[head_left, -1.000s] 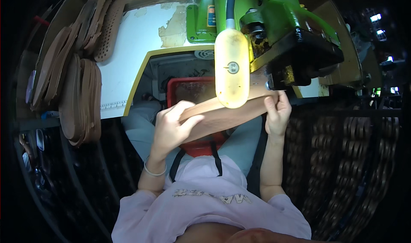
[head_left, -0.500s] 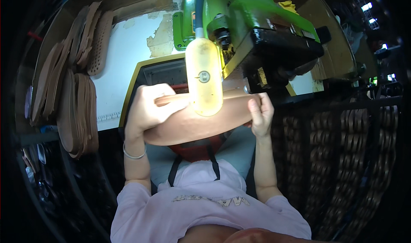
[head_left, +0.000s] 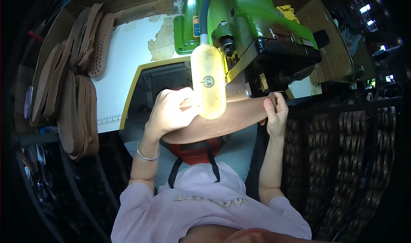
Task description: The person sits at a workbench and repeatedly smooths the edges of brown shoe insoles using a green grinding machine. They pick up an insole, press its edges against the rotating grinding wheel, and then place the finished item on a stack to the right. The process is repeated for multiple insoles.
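A long, curved brown shoe sole [head_left: 233, 122] stretches between my hands beneath the glowing yellow lamp [head_left: 208, 78]. My left hand [head_left: 173, 111] grips its left part near the upper edge, fingers bent over it and partly behind the lamp. At the other end, my right hand [head_left: 277, 112] pinches the tip, thumb on the near face. The sole's upper edge lies close under the black head [head_left: 282, 59] of a green machine [head_left: 250, 11]. Whether sole and machine touch is hidden.
Several brown soles [head_left: 81, 114] stand stacked at the left on a white worktop [head_left: 117, 67]. A yellow-edged opening [head_left: 132, 80] lies behind my left hand. Cardboard [head_left: 334, 50] stands at the right, above racks of brown soles [head_left: 353, 157].
Both hands have moved right with the sole, shifting its right end farther below the black machine head. My grip on both ends holds.
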### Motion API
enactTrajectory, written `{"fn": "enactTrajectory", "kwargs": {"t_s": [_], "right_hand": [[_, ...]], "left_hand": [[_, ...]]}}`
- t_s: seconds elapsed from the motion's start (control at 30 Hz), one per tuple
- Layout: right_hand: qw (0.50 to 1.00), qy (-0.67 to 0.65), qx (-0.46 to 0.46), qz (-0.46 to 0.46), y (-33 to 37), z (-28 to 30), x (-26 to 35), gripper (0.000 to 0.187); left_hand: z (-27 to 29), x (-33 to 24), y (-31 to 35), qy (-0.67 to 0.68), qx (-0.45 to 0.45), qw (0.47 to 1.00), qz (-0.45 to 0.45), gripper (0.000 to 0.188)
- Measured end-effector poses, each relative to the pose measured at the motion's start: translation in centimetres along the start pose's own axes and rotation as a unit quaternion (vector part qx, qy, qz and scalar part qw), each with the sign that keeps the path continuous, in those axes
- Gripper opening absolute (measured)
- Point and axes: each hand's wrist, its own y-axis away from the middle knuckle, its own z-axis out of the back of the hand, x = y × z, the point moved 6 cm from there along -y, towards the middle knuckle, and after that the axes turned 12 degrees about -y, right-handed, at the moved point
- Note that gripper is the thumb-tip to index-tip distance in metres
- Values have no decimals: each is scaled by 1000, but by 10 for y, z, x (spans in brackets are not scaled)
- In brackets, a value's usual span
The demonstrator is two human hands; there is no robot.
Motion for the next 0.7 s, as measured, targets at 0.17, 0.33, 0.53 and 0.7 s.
{"fn": "enactTrajectory", "kwargs": {"t_s": [0.17,0.33,0.53,0.7], "right_hand": [[998,-17,49,-22,4,-35,-8,27],[997,-8,65,-39,13,-69,-10,28],[995,-16,57,-85,8,-76,-21,50],[996,-84,40,2,-5,-98,-21,35]], "left_hand": [[20,27,26,38,59,987,144,17],[38,47,63,55,46,979,193,19],[5,51,129,86,11,969,233,19],[-73,19,176,135,-57,959,244,15]]}}
